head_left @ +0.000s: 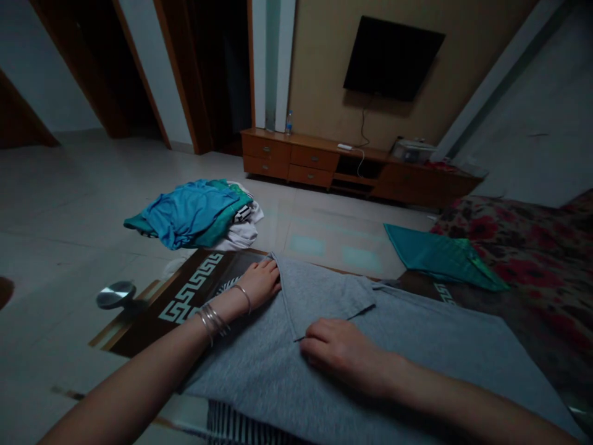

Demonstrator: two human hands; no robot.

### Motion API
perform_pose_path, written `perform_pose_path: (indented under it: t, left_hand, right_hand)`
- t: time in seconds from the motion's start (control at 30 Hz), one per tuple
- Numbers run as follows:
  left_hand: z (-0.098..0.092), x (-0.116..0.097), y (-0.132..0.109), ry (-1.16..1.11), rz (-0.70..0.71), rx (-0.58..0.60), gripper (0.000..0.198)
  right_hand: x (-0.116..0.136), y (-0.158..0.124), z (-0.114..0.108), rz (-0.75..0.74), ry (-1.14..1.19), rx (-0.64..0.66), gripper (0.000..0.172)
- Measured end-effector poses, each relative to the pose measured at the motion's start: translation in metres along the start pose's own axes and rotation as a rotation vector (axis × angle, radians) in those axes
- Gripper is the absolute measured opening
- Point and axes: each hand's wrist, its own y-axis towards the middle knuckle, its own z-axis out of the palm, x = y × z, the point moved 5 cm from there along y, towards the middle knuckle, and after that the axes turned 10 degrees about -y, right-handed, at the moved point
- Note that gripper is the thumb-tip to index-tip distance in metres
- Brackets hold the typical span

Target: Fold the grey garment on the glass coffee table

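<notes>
A grey shirt (259, 364) lies spread over a glass table, one sleeve (324, 287) folded inward across its body. My left hand (259, 281), with bangles at the wrist, rests flat near the upper fold, fingers stretched on the fabric. At the sleeve's hem, my right hand (336, 352) has its fingers curled on the grey cloth; its fingertips are partly hidden. Under the shirt, black-and-white striped cloth (241, 426) shows at the lower edge.
The glass table (152, 324) has a key-pattern border and a round metal piece (115, 295) at its left. Beyond lies a clothes pile (194, 213). Folded teal cloth (430, 253) sits at right, near a floral-covered seat (523, 241). A wooden cabinet (315, 159) stands behind.
</notes>
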Motion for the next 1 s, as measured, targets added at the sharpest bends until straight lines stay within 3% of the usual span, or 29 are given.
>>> perform_pose_path:
  t: [0.1, 0.2, 0.3, 0.37, 0.4, 0.47, 0.57, 0.63, 0.73, 0.83, 0.9, 1.0]
  left_hand:
    - [-0.001, 0.007, 0.006, -0.103, -0.026, -0.018, 0.026]
    - [-0.001, 0.019, 0.014, -0.375, -0.141, -0.147, 0.028]
    - [0.001, 0.034, 0.018, -0.818, -0.303, -0.309, 0.032]
    - [0.004, 0.039, 0.019, -1.037, -0.376, -0.333, 0.042]
    - [0.002, 0.038, 0.018, -1.051, -0.387, -0.341, 0.046]
    - [-0.010, 0.031, 0.016, -0.860, -0.331, -0.403, 0.045]
    - [-0.032, -0.010, 0.014, -0.433, -0.101, -0.449, 0.029]
    - [-0.032, -0.052, 0.018, -0.315, 0.053, -0.337, 0.024]
    - [-0.014, -0.121, 0.032, -0.248, 0.206, -0.167, 0.033]
    - [0.012, -0.178, 0.057, -0.169, 0.285, -0.147, 0.064]
    - [0.029, -0.198, 0.076, -0.108, 0.289, -0.135, 0.074]
    - [0.043, -0.197, 0.097, -0.054, 0.199, -0.106, 0.061]
  right_hand:
    - [-0.037, -0.028, -0.019, 0.145, 0.046, -0.102, 0.021]
    - [-0.099, -0.067, -0.025, 0.421, 0.037, -0.196, 0.028]
    - [-0.155, -0.102, -0.009, 0.675, 0.017, -0.162, 0.028]
    - [-0.179, -0.113, 0.009, 0.749, 0.057, -0.115, 0.032]
    - [-0.187, -0.114, 0.018, 0.754, 0.089, -0.105, 0.034]
    - [-0.194, -0.109, 0.033, 0.735, 0.147, -0.123, 0.035]
    - [-0.197, -0.093, 0.045, 0.713, 0.194, -0.194, 0.034]
    - [-0.196, -0.085, 0.048, 0.721, 0.216, -0.238, 0.033]
    - [-0.193, -0.079, 0.049, 0.759, 0.230, -0.314, 0.026]
    - [-0.189, -0.081, 0.045, 0.775, 0.254, -0.427, 0.026]
    - [-0.189, -0.084, 0.041, 0.757, 0.276, -0.489, 0.027]
    - [-0.195, -0.091, 0.039, 0.748, 0.276, -0.515, 0.025]
